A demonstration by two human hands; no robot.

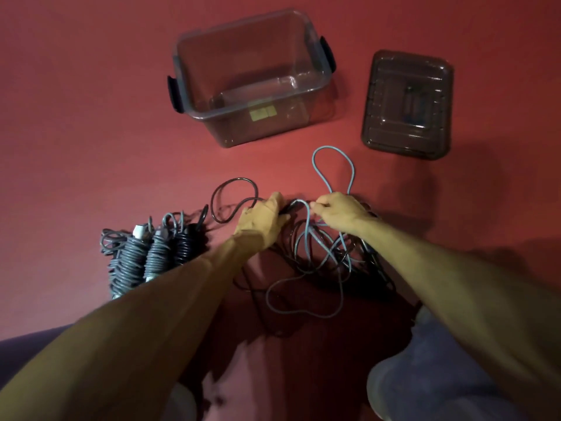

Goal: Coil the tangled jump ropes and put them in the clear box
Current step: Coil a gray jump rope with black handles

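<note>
A: Hands?
B: The left hand (261, 220) grips black rope (230, 199); the right hand (340, 212) pinches blue rope (332, 165), both over the tangle (321, 256), mid red floor (76, 117).
A: Box?
B: The clear box (273, 123) sits further back, open floor between. Its lid (406, 104) is apart on the right, coiled ropes (151, 253) left of the tangle.

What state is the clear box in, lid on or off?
Off. The clear box stands open-topped with no jump ropes inside; its lid lies flat on the floor beside it.

text: none legible | clear box (212, 117) | yellow sticker (262, 112) (print too blurred)
</note>
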